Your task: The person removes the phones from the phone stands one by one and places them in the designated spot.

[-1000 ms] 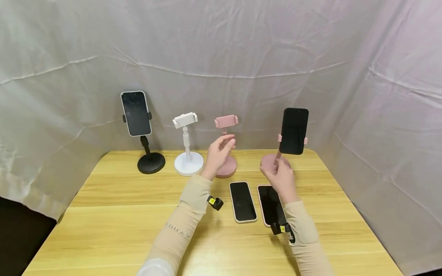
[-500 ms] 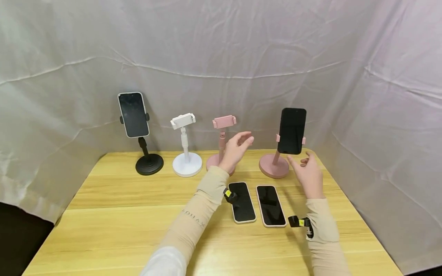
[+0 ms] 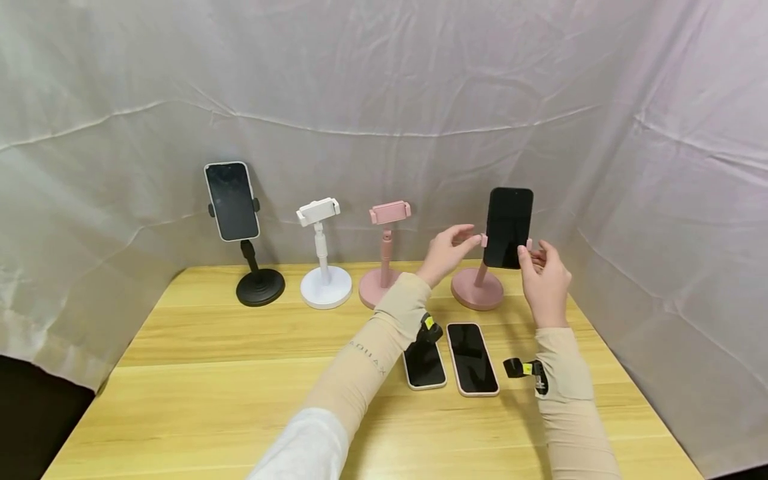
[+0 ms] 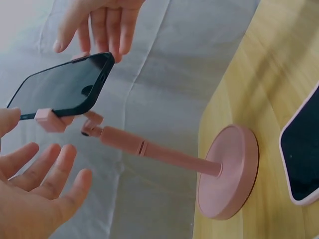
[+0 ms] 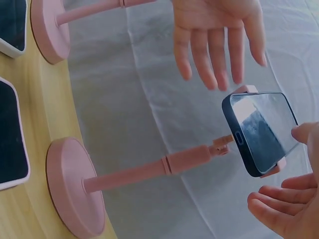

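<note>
The left hand (image 3: 447, 255), fingers loose and spread, is just left of a black phone (image 3: 509, 223), thumb beside its edge. The right hand (image 3: 547, 285), fingers relaxed, is just right of it, thumb at the opposite edge; whether either thumb touches is hard to tell. The phone sits in the clamp (image 4: 50, 120) of a pink stand (image 3: 477, 291). Nearer the person, a pale-edged phone (image 3: 426, 369) and a pink-edged phone (image 3: 473, 360) lie on the table (image 3: 198, 387). Leftward stand another pink stand (image 3: 387, 250), a white stand (image 3: 325, 288) and a black stand (image 3: 260, 288) holding a white-edged phone (image 3: 232, 201).
</note>
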Motion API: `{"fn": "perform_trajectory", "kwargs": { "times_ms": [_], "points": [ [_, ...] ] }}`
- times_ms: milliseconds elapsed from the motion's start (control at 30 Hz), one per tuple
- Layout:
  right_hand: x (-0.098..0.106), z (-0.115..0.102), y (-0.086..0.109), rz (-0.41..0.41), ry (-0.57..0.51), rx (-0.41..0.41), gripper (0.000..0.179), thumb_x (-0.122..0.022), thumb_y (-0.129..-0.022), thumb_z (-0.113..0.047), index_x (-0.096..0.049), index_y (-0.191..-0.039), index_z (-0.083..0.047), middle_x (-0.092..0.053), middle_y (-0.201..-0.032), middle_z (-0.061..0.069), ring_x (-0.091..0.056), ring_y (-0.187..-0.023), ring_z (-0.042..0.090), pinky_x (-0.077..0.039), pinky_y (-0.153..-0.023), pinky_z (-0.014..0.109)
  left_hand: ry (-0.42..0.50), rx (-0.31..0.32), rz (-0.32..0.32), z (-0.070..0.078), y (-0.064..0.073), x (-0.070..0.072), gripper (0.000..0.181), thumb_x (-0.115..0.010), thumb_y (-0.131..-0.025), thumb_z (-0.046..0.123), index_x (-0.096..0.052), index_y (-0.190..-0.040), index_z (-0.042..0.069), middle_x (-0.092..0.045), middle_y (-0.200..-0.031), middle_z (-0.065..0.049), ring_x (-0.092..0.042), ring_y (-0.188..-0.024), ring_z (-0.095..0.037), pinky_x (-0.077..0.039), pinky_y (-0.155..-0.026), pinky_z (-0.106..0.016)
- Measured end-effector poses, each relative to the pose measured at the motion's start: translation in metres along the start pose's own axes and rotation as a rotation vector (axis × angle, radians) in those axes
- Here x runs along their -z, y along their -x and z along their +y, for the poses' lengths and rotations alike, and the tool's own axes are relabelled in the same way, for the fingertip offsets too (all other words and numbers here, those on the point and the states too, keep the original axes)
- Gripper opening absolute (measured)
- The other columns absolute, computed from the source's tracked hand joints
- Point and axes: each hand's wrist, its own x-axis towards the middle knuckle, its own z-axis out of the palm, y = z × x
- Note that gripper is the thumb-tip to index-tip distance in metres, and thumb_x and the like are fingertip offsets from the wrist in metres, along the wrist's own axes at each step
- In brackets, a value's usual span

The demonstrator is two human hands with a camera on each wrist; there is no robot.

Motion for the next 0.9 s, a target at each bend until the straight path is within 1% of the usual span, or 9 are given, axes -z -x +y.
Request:
{"fn": "perform_trajectory", "kwargs": {
  "times_ms": [200, 333, 467, 567, 633, 733, 833, 867, 900],
  "points": [
    [-0.004, 0.000, -0.004, 0.030, 0.007, 0.004, 0.055, -0.054, -0.098, -0.042, -0.056, -0.132, 0.000, -0.067, -0.120, 0.021, -0.066, -0.107, 0.031, -0.052, -0.096, 0.046, -0.025, -0.019, -0.056, 0.005, -0.006, -0.010, 0.040, -0.061, -0.096, 0.033, -0.061, -0.131, 0.012, -0.070, -0.119, -0.004, -0.066, -0.110, -0.016, -0.051, -0.092, -0.019],
    [-0.006, -0.001, -0.007, 0.040, 0.010, -0.003, 0.048, -0.052, -0.100, -0.038, -0.061, -0.127, 0.000, -0.068, -0.119, 0.019, -0.066, -0.107, 0.030, -0.052, -0.096, 0.045, -0.019, -0.025, -0.055, 0.006, -0.007, -0.013, 0.036, -0.062, -0.096, 0.025, -0.062, -0.129, 0.010, -0.070, -0.117, -0.007, -0.067, -0.107, -0.017, -0.051, -0.089, -0.016],
    [-0.009, -0.003, -0.008, 0.056, 0.022, -0.018, 0.042, -0.050, -0.101, -0.034, -0.064, -0.123, -0.002, -0.071, -0.115, 0.016, -0.065, -0.101, 0.026, -0.050, -0.093, 0.039, 0.013, -0.016, -0.048, 0.005, -0.007, -0.013, 0.034, -0.063, -0.095, 0.019, -0.063, -0.127, 0.007, -0.071, -0.115, -0.009, -0.068, -0.105, -0.018, -0.052, -0.085, -0.014],
    [-0.012, -0.004, -0.008, 0.071, 0.025, -0.018, 0.039, -0.051, -0.101, -0.031, -0.066, -0.121, -0.001, -0.071, -0.111, 0.017, -0.063, -0.095, 0.026, -0.048, -0.089, 0.037, 0.028, -0.006, -0.038, 0.005, -0.006, -0.011, 0.033, -0.064, -0.095, 0.017, -0.064, -0.126, 0.006, -0.072, -0.114, -0.010, -0.069, -0.104, -0.018, -0.053, -0.084, -0.015],
    [-0.014, -0.005, -0.007, 0.075, 0.018, -0.013, 0.038, -0.051, -0.101, -0.029, -0.066, -0.119, 0.000, -0.071, -0.109, 0.018, -0.062, -0.094, 0.027, -0.047, -0.089, 0.039, 0.031, -0.003, -0.028, 0.006, -0.005, -0.009, 0.033, -0.065, -0.094, 0.017, -0.065, -0.126, 0.006, -0.072, -0.114, -0.010, -0.070, -0.103, -0.017, -0.054, -0.083, -0.016],
    [-0.016, -0.007, -0.005, 0.065, -0.012, 0.006, 0.036, -0.053, -0.101, -0.026, -0.066, -0.118, 0.002, -0.070, -0.109, 0.022, -0.063, -0.095, 0.033, -0.042, -0.097, 0.044, 0.033, -0.002, -0.011, 0.005, -0.003, -0.004, 0.032, -0.065, -0.094, 0.016, -0.065, -0.125, 0.006, -0.072, -0.112, -0.010, -0.070, -0.102, -0.018, -0.056, -0.084, -0.019],
    [-0.019, -0.009, -0.004, 0.056, -0.034, 0.025, 0.034, -0.054, -0.100, -0.024, -0.066, -0.117, 0.003, -0.069, -0.108, 0.024, -0.063, -0.096, 0.037, -0.037, -0.102, 0.050, 0.030, -0.006, -0.007, 0.004, -0.002, 0.001, 0.032, -0.065, -0.094, 0.016, -0.066, -0.124, 0.006, -0.073, -0.112, -0.010, -0.070, -0.101, -0.019, -0.056, -0.084, -0.020],
    [-0.020, -0.009, -0.004, 0.053, -0.039, 0.032, 0.034, -0.054, -0.100, -0.024, -0.066, -0.116, 0.004, -0.069, -0.108, 0.025, -0.063, -0.097, 0.038, -0.036, -0.103, 0.051, 0.027, -0.009, -0.006, 0.003, -0.001, 0.003, 0.032, -0.065, -0.094, 0.016, -0.066, -0.124, 0.006, -0.073, -0.112, -0.010, -0.070, -0.101, -0.019, -0.056, -0.084, -0.021],
    [-0.022, -0.010, -0.003, 0.053, -0.041, 0.036, 0.034, -0.054, -0.100, -0.023, -0.066, -0.116, 0.004, -0.069, -0.107, 0.025, -0.063, -0.096, 0.039, -0.037, -0.102, 0.051, 0.023, -0.012, -0.007, 0.002, -0.001, 0.005, 0.032, -0.065, -0.094, 0.016, -0.066, -0.124, 0.006, -0.073, -0.112, -0.010, -0.071, -0.101, -0.019, -0.056, -0.084, -0.021]
  ]
}}
